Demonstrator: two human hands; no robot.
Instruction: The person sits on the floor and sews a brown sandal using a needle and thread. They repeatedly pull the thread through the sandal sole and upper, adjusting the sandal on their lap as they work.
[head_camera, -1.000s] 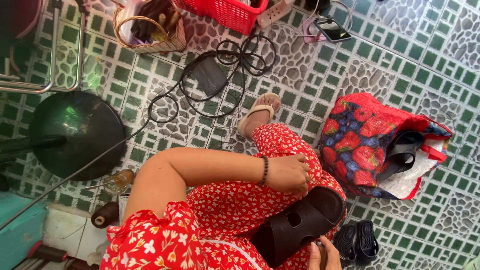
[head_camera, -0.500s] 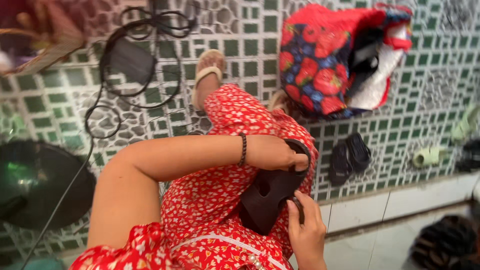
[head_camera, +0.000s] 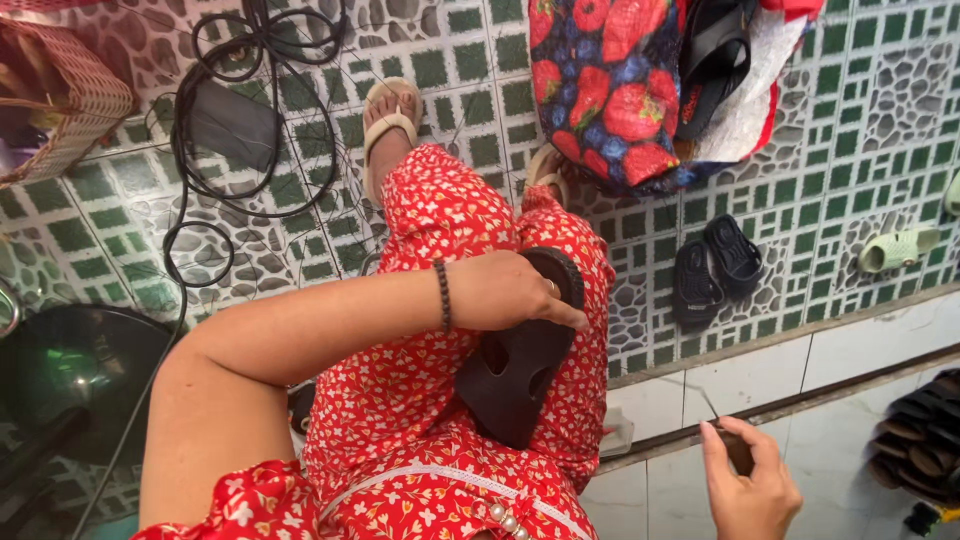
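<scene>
While the left hand (head_camera: 510, 290) lies on top of a black sandal (head_camera: 520, 365), its fingers (head_camera: 560, 315) pressed together flat along the upper part, the sandal rests on the lap over red flowered cloth (head_camera: 420, 380). Off to the side, the right hand (head_camera: 750, 485) pinches a small dark tool (head_camera: 738, 448) with a thin point, held above the pale floor near the step. A small black pair of sandals (head_camera: 715, 270) lies on the green tiles (head_camera: 880, 130) beyond.
</scene>
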